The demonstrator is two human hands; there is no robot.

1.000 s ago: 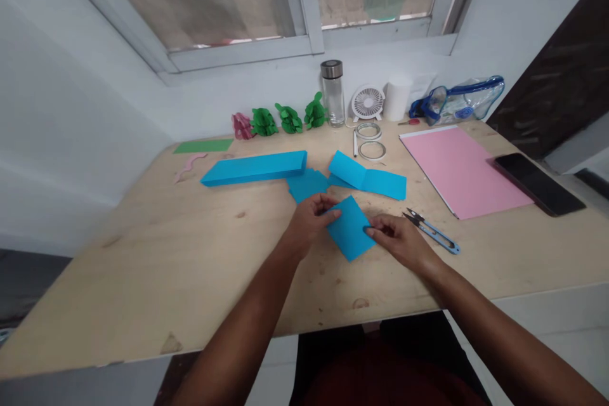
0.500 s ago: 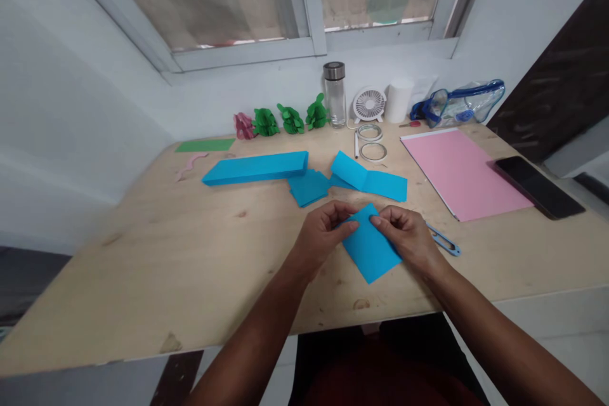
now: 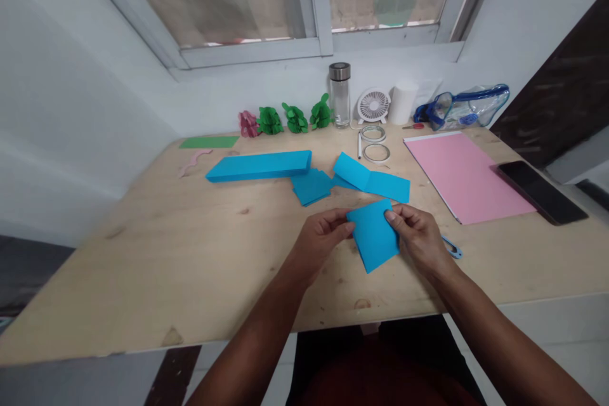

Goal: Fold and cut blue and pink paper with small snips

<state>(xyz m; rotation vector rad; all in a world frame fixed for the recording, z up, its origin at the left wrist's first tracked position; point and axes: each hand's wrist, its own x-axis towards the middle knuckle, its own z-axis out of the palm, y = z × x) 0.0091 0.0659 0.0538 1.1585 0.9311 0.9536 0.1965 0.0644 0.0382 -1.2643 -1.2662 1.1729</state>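
A roughly square piece of blue paper [image 3: 375, 236] is held between both hands above the table's front part. My left hand [image 3: 325, 238] pinches its upper left corner, thumb on top. My right hand [image 3: 417, 235] grips its upper right edge, the thumb pressing on the face; the fingers behind the paper are hidden. Beyond the hands lie a small stack of blue paper squares [image 3: 311, 188], a creased blue strip [image 3: 387, 184] and a long folded blue paper [image 3: 259, 166]. A light-blue cutter [image 3: 453, 247] lies partly hidden behind my right hand.
Pink paper [image 3: 469, 177] and a black phone [image 3: 542, 191] lie at the right. Along the wall stand green paper shapes [image 3: 295, 118], a glass bottle [image 3: 339, 98], a small white fan [image 3: 373, 106] and a clear pouch [image 3: 471, 108]. Tape rolls [image 3: 376, 152] sit before the fan.
The blue paper has turned from a diamond position to a more upright square one. My right hand has moved slightly right, and the left now pinches a corner. The view has shifted slightly.
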